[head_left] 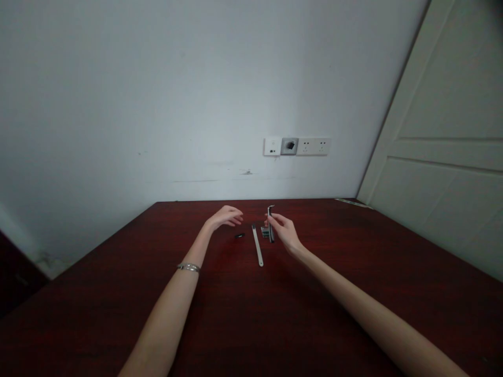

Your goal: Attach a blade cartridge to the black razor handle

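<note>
Held upright in the fingers of my right hand is a slim black and silver-grey tool with a thin bent tip at its upper end; its exact kind cannot be made out. Just left of it sits a small grey, partly see-through piece, partly hidden by the tool. My left hand is raised over the table, fingers stretched out and holding nothing. A small black piece lies below its fingertips, apart from them. Between my hands, a long flat light-grey stick with a dark far end rests on the wood.
The dark red wooden table reaches back to a pale wall. Switches and sockets are set in the wall above the far edge. A light panelled door stands at the right. A pale strip lies at the far right edge.
</note>
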A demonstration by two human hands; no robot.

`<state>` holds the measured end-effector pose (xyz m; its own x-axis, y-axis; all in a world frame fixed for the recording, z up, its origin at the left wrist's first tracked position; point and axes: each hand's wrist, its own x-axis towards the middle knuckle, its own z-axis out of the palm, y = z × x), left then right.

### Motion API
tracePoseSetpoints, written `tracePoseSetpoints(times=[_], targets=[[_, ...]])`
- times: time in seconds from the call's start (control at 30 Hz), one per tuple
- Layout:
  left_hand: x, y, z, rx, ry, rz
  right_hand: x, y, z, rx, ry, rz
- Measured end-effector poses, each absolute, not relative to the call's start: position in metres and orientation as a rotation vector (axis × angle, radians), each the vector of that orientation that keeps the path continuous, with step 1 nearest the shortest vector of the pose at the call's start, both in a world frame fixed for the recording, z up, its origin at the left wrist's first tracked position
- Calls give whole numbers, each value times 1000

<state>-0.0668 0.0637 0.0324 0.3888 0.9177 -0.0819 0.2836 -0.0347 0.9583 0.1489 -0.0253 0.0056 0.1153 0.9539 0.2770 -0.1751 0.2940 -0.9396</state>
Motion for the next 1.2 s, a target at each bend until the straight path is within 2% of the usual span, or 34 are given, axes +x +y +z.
tracePoseSetpoints(times=[0.17, 0.37, 0.5, 0.8, 0.97, 1.2], targets=[[-59, 55, 45, 1818, 1019, 365, 156, -21, 5, -878, -1128, 952], [-30, 37, 43, 1881, 785, 275, 155, -20, 2, -887, -1181, 845], [-16, 29, 34, 1823, 685, 307, 152, -22, 6, -943, -1195, 753], [-12, 25, 32, 1686, 625, 381, 150, -25, 9, -944, -1139, 838], [-15, 29, 37, 1557, 612, 593, 156, -20, 0, -1013, -1160, 801], [-18, 33, 36, 1563, 634, 775, 146, -38, -17, -1365, -1936, 255]])
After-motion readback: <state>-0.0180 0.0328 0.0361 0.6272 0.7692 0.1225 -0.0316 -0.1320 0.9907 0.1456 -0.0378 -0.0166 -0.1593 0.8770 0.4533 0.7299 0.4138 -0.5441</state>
